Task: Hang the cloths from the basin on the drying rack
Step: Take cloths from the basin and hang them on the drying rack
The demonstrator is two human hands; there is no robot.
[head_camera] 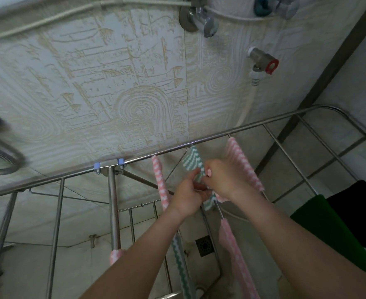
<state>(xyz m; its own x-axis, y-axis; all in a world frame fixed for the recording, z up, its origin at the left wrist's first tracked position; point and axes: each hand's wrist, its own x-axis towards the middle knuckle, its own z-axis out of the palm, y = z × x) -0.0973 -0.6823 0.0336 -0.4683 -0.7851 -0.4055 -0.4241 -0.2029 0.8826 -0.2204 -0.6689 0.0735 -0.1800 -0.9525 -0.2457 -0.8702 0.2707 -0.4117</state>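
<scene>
A green-and-white zigzag cloth [192, 159] lies draped over a rod of the steel drying rack [48, 180], near the rack's far rail. My left hand [188, 194] pinches its near edge from below. My right hand [223, 180] grips the same cloth from the right. Pink-and-white zigzag cloths hang on the neighbouring rods: one to the left [160, 184], one to the right [243, 164]. More cloths hang lower down: a green one [181, 262] and a pink one [237, 257]. The basin is out of view.
A tiled wall with taps [201, 18] and a red-handled valve [264, 63] stands right behind the rack. Dark green [320, 223] and black [363, 212] fabrics hang at the right. A floor drain [204, 246] shows below. A shower hose [0, 160] loops at the left.
</scene>
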